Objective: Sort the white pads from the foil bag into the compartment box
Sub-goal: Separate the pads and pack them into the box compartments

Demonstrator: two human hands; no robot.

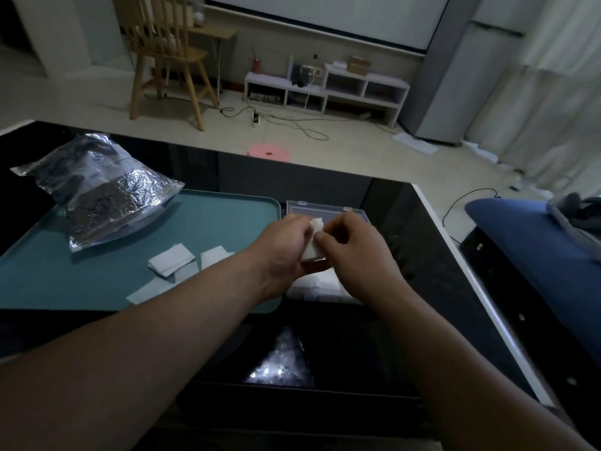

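The white pad is pinched between the curled fingers of the left hand and right hand, above the compartment box. It is best kept folded flat, then lowered squarely into one compartment.

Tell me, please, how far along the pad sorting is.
Done: white pads lie in the clear plastic compartment box. In hand: left hand and right hand pinch one white pad above it. Left: several flat white pads on the teal tray, beside the crinkled silver foil bag.
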